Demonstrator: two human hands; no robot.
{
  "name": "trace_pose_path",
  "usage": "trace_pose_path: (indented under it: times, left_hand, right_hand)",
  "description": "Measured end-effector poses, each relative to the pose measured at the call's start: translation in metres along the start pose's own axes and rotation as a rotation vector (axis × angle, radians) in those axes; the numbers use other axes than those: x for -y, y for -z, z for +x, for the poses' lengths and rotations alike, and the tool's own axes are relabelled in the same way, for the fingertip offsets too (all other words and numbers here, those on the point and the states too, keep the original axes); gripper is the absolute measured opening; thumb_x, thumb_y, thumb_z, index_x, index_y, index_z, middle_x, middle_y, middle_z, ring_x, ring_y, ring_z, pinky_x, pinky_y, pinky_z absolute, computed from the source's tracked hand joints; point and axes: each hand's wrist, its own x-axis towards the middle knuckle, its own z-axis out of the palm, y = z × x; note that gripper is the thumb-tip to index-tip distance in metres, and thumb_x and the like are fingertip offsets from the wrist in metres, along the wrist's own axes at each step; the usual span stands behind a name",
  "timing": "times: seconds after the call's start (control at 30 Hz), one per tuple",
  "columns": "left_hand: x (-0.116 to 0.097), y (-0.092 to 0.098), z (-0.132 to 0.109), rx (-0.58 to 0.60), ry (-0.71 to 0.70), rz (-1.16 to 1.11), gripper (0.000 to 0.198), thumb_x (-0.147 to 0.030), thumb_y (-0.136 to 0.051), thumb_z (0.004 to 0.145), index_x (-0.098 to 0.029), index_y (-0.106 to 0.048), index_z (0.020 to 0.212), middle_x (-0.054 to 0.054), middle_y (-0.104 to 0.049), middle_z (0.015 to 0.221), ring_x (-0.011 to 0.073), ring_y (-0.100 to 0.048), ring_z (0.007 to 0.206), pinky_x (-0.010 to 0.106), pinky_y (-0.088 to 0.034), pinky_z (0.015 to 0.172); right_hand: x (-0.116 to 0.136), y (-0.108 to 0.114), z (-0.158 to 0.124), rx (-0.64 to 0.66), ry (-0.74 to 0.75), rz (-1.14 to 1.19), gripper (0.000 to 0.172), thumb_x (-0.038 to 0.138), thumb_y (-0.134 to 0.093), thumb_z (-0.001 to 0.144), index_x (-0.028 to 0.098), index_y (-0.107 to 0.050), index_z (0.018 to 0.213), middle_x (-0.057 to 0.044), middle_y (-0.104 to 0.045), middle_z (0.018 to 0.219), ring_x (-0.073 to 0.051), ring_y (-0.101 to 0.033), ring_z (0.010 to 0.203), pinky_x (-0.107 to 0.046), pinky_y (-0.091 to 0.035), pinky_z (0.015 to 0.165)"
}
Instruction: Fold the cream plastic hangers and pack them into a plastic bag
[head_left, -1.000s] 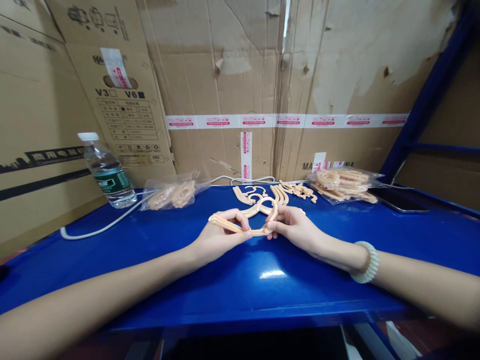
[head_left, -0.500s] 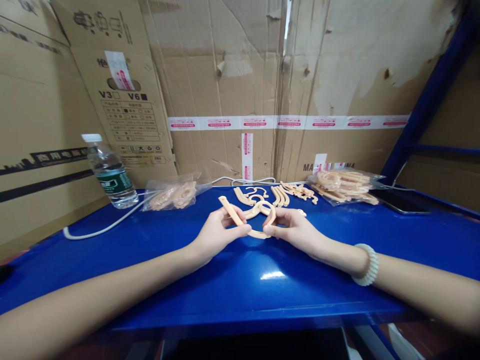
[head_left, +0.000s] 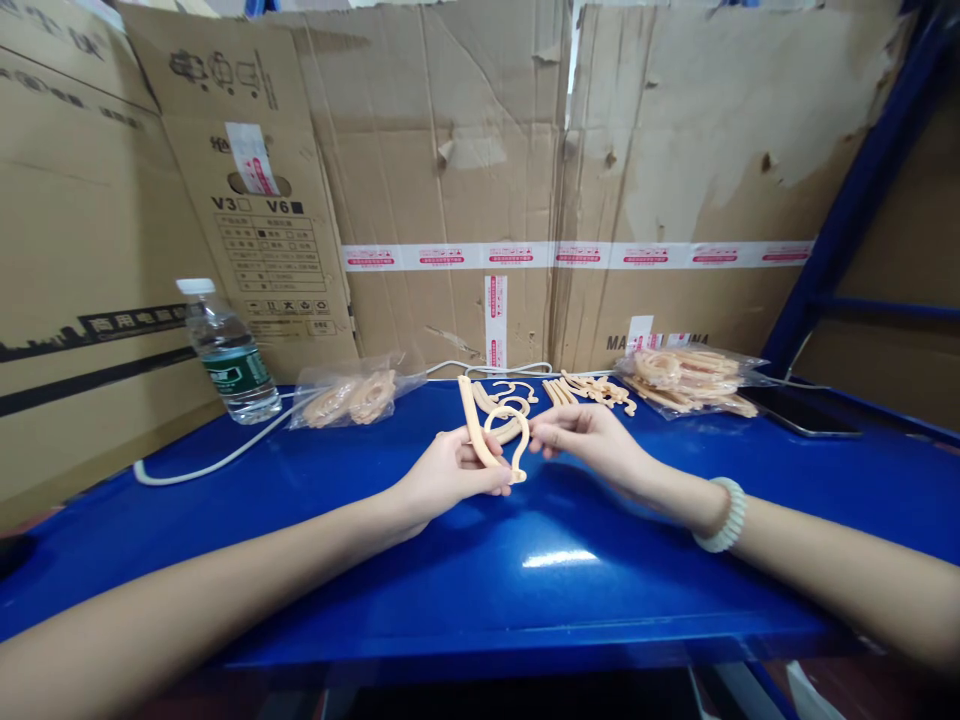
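Note:
My left hand [head_left: 461, 470] is closed around a light beige plastic piece that looks like part of a folding clothes hanger. Its curved arm [head_left: 472, 420] points up and away, and a rounded hook [head_left: 520, 445] meets it at my thumb. Just to the right is my right hand [head_left: 581, 437], its thumb and fingers curled together. Those fingertips are beside another curved arm behind the hook; whether they grip anything is not clear. Beyond the hands lie loose hooks [head_left: 517, 387] and several curved arms [head_left: 557, 390].
On the blue table [head_left: 420, 590] are a clear bag of beige parts [head_left: 349, 397], a fuller bag [head_left: 686, 380], a water bottle [head_left: 234, 360], a white cable [head_left: 191, 478] and a dark phone [head_left: 802, 412]. Cardboard [head_left: 450, 190] stands along the back.
My right hand has come off the lower joint of the held piece and moved slightly up. In my left hand the arm and hook have turned more upright. The view has tilted slightly.

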Motion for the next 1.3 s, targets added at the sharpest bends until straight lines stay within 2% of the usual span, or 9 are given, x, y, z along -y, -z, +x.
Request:
trace_pose_path:
  times: [0.1,0.23,0.4,0.6,0.7,0.93,1.1,1.2,1.3]
  left_hand:
    - [0.000,0.000,0.001,-0.025,0.015,-0.021,0.035,-0.018,-0.084,0.065,-0.014,-0.055,0.084,0.001,-0.071,0.070,0.0098,-0.066,0.060,0.023,-0.053,0.064]
    - [0.001,0.000,0.003,-0.032,0.010,-0.041,0.037,-0.018,-0.085,0.064,-0.014,-0.054,0.083,-0.001,-0.069,0.069,0.0098,-0.066,0.061,0.022,-0.053,0.064]
    - [0.002,0.001,0.004,-0.022,0.007,-0.038,0.037,-0.018,-0.086,0.064,-0.013,-0.055,0.084,-0.001,-0.069,0.069,0.0096,-0.065,0.061,0.022,-0.054,0.065]
    - [0.001,0.001,0.003,-0.018,0.013,-0.021,0.037,-0.018,-0.085,0.065,-0.013,-0.055,0.086,0.000,-0.071,0.069,0.0101,-0.066,0.062,0.023,-0.054,0.065]
    - [0.000,0.001,0.003,-0.015,0.015,-0.040,0.038,-0.019,-0.086,0.065,-0.013,-0.055,0.086,-0.001,-0.070,0.069,0.0098,-0.066,0.062,0.023,-0.054,0.065]
    - [0.003,0.003,0.004,0.005,-0.003,-0.065,0.040,-0.021,-0.087,0.063,-0.013,-0.056,0.086,-0.001,-0.070,0.069,0.0101,-0.067,0.062,0.022,-0.054,0.064]
    - [0.006,0.004,0.006,-0.004,-0.011,-0.086,0.043,-0.023,-0.088,0.062,-0.013,-0.055,0.087,0.000,-0.071,0.072,0.0112,-0.068,0.063,0.022,-0.054,0.063]
    - [0.007,0.004,0.006,-0.013,-0.007,-0.089,0.043,-0.023,-0.088,0.062,-0.014,-0.055,0.088,0.000,-0.070,0.073,0.0116,-0.069,0.064,0.022,-0.054,0.063]
    - [0.007,0.004,0.006,-0.018,-0.011,-0.081,0.044,-0.023,-0.088,0.063,-0.014,-0.054,0.090,0.000,-0.071,0.075,0.0122,-0.070,0.066,0.022,-0.055,0.064]
  right_hand:
    - [-0.008,0.027,0.015,-0.081,0.134,-0.351,0.037,0.047,-0.056,0.089,0.013,-0.070,0.093,-0.010,-0.074,0.084,-0.019,-0.068,0.072,-0.031,-0.054,0.066]
    - [-0.023,0.054,0.033,-0.063,0.218,-0.601,0.017,0.028,-0.064,0.080,0.016,-0.074,0.085,-0.010,-0.074,0.082,-0.025,-0.068,0.079,-0.038,-0.053,0.074]
    - [-0.040,0.058,0.050,0.014,0.320,-0.766,0.014,0.016,-0.067,0.073,0.019,-0.076,0.084,-0.009,-0.074,0.095,-0.029,-0.065,0.095,-0.046,-0.046,0.093]
    - [-0.049,0.057,0.056,0.083,0.383,-0.782,0.016,0.012,-0.061,0.076,0.020,-0.076,0.078,-0.008,-0.074,0.094,-0.026,-0.065,0.096,-0.044,-0.046,0.093]
    - [-0.049,0.057,0.053,0.048,0.378,-0.740,0.015,0.012,-0.062,0.075,0.021,-0.075,0.074,-0.007,-0.073,0.086,-0.026,-0.063,0.093,-0.043,-0.048,0.090]
    - [-0.036,0.059,0.048,-0.176,0.278,-0.491,0.010,0.024,-0.064,0.078,0.020,-0.073,0.080,-0.005,-0.072,0.080,-0.020,-0.064,0.073,-0.035,-0.052,0.072]
    - [-0.010,0.049,0.030,-0.321,0.223,-0.203,0.025,0.040,-0.060,0.086,0.017,-0.066,0.095,-0.005,-0.071,0.079,-0.012,-0.060,0.051,-0.026,-0.050,0.050]
    - [0.012,0.032,0.011,-0.356,0.163,0.162,0.029,0.042,-0.072,0.079,0.018,-0.066,0.095,-0.008,-0.072,0.097,-0.013,-0.066,0.061,-0.024,-0.051,0.053]
    - [0.028,0.013,-0.004,-0.286,0.085,0.364,0.031,0.040,-0.080,0.073,0.019,-0.069,0.092,-0.007,-0.072,0.102,-0.015,-0.070,0.075,-0.025,-0.054,0.065]
